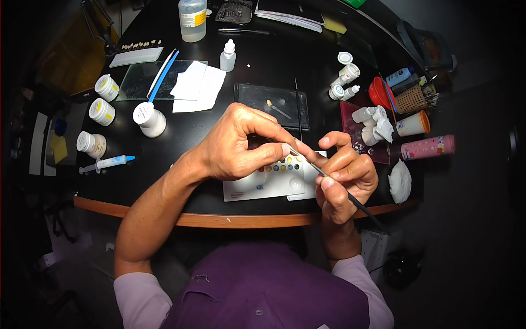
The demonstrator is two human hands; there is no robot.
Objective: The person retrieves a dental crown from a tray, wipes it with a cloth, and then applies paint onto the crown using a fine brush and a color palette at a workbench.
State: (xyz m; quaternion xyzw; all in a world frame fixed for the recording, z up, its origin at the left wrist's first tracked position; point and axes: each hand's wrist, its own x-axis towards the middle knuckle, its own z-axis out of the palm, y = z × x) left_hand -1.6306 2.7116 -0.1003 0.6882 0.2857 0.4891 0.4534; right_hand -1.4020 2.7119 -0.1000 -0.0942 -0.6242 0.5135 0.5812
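Observation:
My left hand (238, 145) and my right hand (350, 175) meet over a white palette with colored dots (252, 189) near the table's front edge. A thin dark-handled paintbrush (359, 205) slants between them. The fingers of my right hand grip its handle, whose end points down to the right. Thumb and index finger of my left hand pinch the metal end of the brush; the bristles are hidden. Behind the hands lies a dark tray (249, 93) with a small tooth-shaped piece (269, 102) on it. A second thin dark stick (297, 98) rests across the tray's right side.
Left are white jars (102, 112), a syringe (114, 162) and a glass slab (129, 82) with paper tissue (200, 88). A dropper bottle (228, 56) and large bottle (192, 24) stand behind. Right are small bottles (364, 114), a red bowl (379, 93) and a pink tube (430, 147).

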